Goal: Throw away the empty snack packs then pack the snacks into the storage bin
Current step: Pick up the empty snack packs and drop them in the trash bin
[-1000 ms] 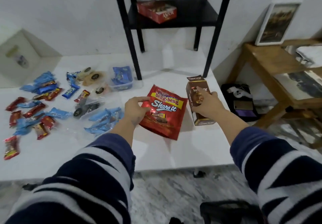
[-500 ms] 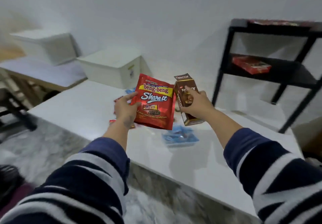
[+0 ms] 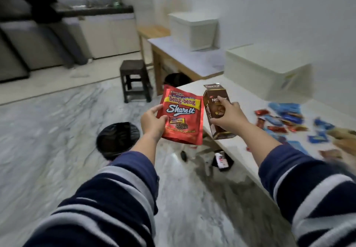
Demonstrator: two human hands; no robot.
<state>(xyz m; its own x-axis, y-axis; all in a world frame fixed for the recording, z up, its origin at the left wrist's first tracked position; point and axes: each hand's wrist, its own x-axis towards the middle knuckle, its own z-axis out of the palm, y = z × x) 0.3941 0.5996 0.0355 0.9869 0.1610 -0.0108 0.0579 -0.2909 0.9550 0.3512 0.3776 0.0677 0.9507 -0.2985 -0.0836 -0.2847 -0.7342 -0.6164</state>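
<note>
- Your left hand (image 3: 153,122) grips the red Beng-Beng pouch (image 3: 182,116), held up above the marble floor (image 3: 48,123).
- Your right hand (image 3: 230,117) grasps the brown Nextar box (image 3: 215,100) at the white table (image 3: 248,100) edge.
- A black-lined bin (image 3: 117,140) stands on the floor below the left hand.

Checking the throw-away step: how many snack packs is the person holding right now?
2. The red pouch is in the left hand; the brown carton is in the right hand. Both are held above the floor, near the black bin.
</note>
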